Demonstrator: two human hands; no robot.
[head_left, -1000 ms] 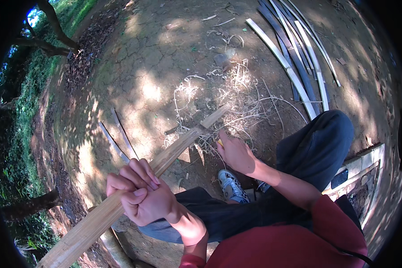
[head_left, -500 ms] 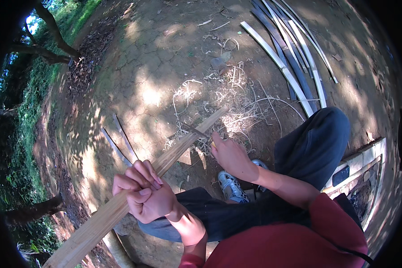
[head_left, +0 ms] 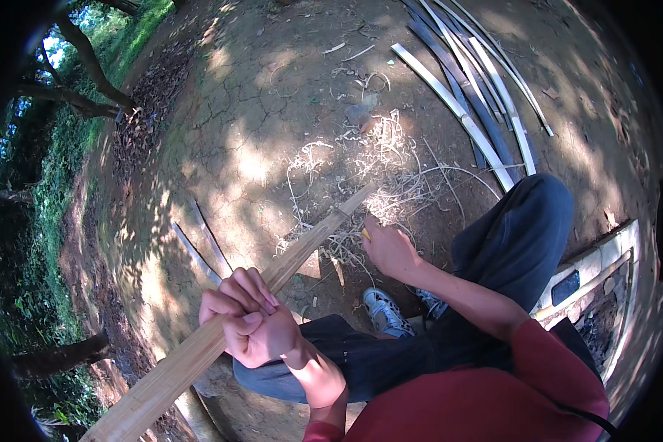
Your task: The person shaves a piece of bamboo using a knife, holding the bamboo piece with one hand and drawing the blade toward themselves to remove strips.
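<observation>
A long, flat strip of split bamboo (head_left: 302, 247) runs slantwise from the lower left up to the middle of the view. My left hand (head_left: 254, 320) is closed around it, fingers curled over the top. My right hand (head_left: 390, 250) grips a knife, of which a bit of yellow handle (head_left: 365, 233) shows by the fingers. Its thin blade seems to lie across the strip near the far end, but it is hard to make out. Curly pale shavings (head_left: 387, 147) are scattered on the ground beyond that end.
Several long bamboo strips (head_left: 457, 110) lie in a bundle at the far right. Two shorter strips (head_left: 195, 250) rest on the ground at left. My bent knee (head_left: 523, 221) and shoes (head_left: 387, 313) are close by. A white-framed object (head_left: 589, 276) stands at right.
My right hand has moved slightly right and away along the strip, with the knife toward its far end. The left hand keeps its hold on the strip.
</observation>
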